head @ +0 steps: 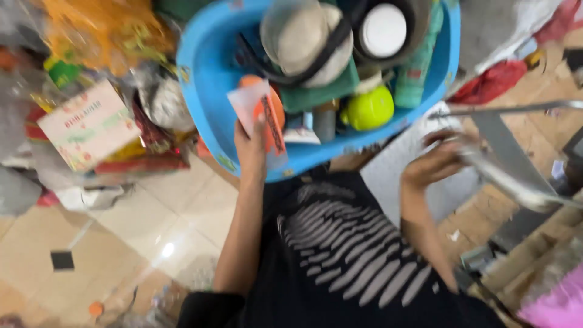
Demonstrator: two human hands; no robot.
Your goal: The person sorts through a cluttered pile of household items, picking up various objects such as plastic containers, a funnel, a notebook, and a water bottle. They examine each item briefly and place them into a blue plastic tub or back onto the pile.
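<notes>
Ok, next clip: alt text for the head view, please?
Seen from above, a person's left hand holds a small orange and white packet at the rim of a blue plastic tub crammed with household items, while the right hand grips a blurred metal frame.

Motion blur covers the whole view. The blue tub (206, 73) is cut off by the top edge, and the items inside overlap, so the lower ones are largely hidden. The left hand (250, 149) covers the lower part of an orange packet (264, 112); its print is unreadable. The right hand (438, 163) grips a metal bar (516, 182), smeared by blur, that runs out at the right edge. The heap of bags (91, 36) at far left is too blurred to sort. The pink thing (555, 304) at near right is cropped, kind unclear.
</notes>
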